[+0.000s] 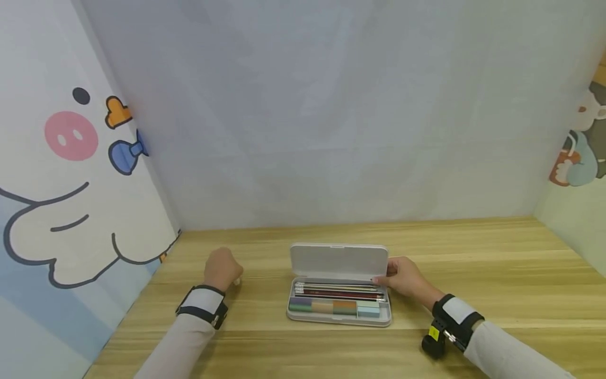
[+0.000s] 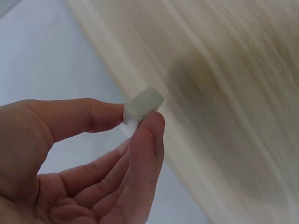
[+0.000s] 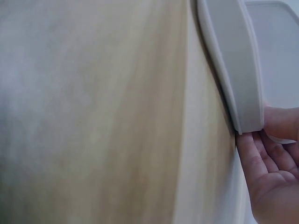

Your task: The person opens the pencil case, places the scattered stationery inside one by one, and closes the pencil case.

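Observation:
A small pale green and white eraser (image 2: pixel 144 103) is pinched between the thumb and forefinger of my left hand (image 1: pixel 221 269), which is over the table's left side. Little of that eraser shows in the head view. Before me lies a white pencil case (image 1: pixel 338 319) with its lid (image 1: pixel 338 261) raised upright. Pencils (image 1: pixel 336 292) fill its back compartment, and coloured blocks (image 1: pixel 344 307) sit in a row at the front. My right hand (image 1: pixel 407 276) grips the case at its right back corner, thumb on the inner side and fingers behind.
The wood-grain table (image 1: pixel 473 273) meets a pale cloth backdrop (image 1: pixel 331 158) at the back. A printed cartoon cloth (image 1: pixel 94 210) hangs along the left edge. Dark straps circle both wrists, and a small black device (image 1: pixel 433 345) hangs at the right one.

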Action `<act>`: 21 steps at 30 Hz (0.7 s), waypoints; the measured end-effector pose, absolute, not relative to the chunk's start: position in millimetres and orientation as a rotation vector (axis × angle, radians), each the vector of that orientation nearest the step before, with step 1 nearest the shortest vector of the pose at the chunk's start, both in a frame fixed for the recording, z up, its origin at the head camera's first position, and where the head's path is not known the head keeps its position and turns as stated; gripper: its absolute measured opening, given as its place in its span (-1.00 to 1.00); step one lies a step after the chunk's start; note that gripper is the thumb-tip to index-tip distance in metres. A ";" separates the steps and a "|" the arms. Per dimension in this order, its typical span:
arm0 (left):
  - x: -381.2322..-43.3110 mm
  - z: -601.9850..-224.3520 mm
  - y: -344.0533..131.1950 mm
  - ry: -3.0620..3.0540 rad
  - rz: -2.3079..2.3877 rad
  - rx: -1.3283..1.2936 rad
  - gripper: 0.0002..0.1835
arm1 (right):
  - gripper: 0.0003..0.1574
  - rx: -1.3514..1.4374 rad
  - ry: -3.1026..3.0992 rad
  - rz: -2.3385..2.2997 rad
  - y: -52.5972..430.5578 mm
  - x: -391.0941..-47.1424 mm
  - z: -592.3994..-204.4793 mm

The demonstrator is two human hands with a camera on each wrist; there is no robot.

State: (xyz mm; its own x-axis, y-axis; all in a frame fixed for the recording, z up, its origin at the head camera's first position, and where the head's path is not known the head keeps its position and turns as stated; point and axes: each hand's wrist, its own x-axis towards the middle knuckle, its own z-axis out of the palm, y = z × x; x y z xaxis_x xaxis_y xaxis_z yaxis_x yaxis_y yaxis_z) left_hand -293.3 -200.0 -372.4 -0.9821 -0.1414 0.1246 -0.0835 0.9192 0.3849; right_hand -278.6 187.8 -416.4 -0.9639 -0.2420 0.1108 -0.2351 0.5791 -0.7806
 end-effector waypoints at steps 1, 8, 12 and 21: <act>-291.8 -371.2 -198.9 -2.941 -0.566 0.174 -0.89 | -0.59 -0.418 2.782 -1.379 188.0 -278.5 -416.5; -279.7 -364.3 -181.8 -2.975 -0.546 -0.121 -0.67 | -0.59 -0.432 2.777 -1.388 188.0 -278.2 -417.1; -275.8 -362.3 -161.7 -2.947 -0.641 -0.462 -0.82 | -0.60 -0.424 2.781 -1.392 187.8 -278.7 -417.2; -268.3 -362.2 -109.6 -2.823 -0.685 -1.021 -0.91 | -0.61 -0.414 2.796 -1.374 187.7 -278.3 -415.6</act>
